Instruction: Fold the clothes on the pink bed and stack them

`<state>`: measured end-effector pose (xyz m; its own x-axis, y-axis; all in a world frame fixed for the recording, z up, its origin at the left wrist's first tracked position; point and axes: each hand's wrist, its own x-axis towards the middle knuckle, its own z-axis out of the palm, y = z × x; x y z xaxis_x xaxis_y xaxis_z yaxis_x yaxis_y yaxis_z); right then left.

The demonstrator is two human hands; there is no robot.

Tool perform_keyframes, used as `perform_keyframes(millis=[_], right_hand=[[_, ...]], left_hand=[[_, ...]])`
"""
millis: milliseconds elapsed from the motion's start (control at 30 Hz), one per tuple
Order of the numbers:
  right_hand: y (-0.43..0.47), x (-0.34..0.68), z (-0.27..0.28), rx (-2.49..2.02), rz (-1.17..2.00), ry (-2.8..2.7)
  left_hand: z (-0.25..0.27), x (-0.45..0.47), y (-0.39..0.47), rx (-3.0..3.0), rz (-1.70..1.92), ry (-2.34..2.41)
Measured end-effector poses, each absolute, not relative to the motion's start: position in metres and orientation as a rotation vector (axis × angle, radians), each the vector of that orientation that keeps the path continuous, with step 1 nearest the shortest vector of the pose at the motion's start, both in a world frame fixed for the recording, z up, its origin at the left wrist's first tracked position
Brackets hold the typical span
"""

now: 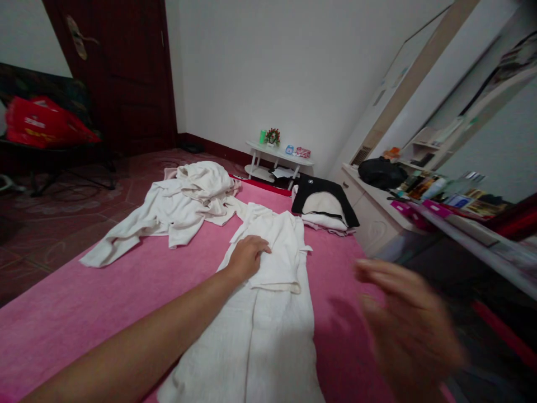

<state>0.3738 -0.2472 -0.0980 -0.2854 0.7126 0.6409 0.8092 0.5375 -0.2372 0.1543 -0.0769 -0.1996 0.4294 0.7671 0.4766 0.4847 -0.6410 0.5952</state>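
Note:
A long white garment (279, 330) lies lengthwise on the pink bed cover, its far part folded over in layers with a loose sleeve-like flap (277, 277) on top. My left hand (249, 257) rests on this folded part, fingers lying on the cloth and slightly bent. Off to the garment's right, my right hand (411, 324) is raised over the bed's edge, blurred by motion. Its fingers are stretched out with the thumb apart, and nothing shows in it.
Rumpled white clothes (188, 201) lie at the bed's far left. A folded stack topped by a black garment (325, 196) sits at the far right. A dresser (369, 207) with bottles stands alongside. Beyond are a small white shelf (279, 154) and a red bag (46, 123) on a chair.

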Motion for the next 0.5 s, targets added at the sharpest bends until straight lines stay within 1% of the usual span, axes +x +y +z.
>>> perform_keyframes(millis=[133,267,367,500], right_hand=[[-0.244,0.392,-0.136,-1.254,-0.155,-2.346],[-0.249,0.426,-0.168,-1.389,-0.175,-2.546],[-0.253,0.431,-0.170,-1.402,-0.115,-2.596],[-0.248,0.408,-0.163,-1.278,-0.046,-2.615]], left_hand=[[-0.192,0.119,-0.078,2.430,0.880,0.815],[-0.184,0.060,-0.090,2.553,0.667,0.744],[-0.174,0.025,-0.107,2.562,0.607,0.675],[-0.153,0.011,-0.135,2.597,0.478,0.529]])
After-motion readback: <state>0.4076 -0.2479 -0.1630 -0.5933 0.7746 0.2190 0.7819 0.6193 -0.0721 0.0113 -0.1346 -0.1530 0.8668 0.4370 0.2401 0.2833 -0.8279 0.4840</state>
